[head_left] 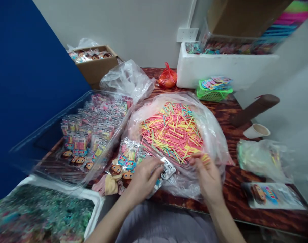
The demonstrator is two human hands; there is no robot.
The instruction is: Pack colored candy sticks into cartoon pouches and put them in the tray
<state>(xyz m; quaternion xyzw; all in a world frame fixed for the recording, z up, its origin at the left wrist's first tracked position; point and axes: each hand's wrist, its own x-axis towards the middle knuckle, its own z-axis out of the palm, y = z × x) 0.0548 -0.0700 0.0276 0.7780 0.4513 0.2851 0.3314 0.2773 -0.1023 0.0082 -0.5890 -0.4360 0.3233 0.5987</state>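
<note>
My left hand (145,177) is closed on the edge of a small printed plastic packet (167,171), silvery with dark lettering. My right hand (208,179) pinches a few short yellow sticks (205,158) at its fingertips. Between and beyond both hands lies a big clear plastic bag (212,131), opened wide. Inside is a heap of thin pink, yellow, green and blue sticks (173,130). Just left of my left hand, several printed packets (128,157) with a cartoon face lean against the bag. The palm side of my left hand is hidden.
A clear plastic bin (51,121) on the left holds rows of filled packets. Behind stand a cardboard box (95,67), a red bag of orange fruit (167,78), a green basket (212,94) and a white foam box (220,65). A paper cup (256,131) stands right; a foam tray (97,199) sits lower left.
</note>
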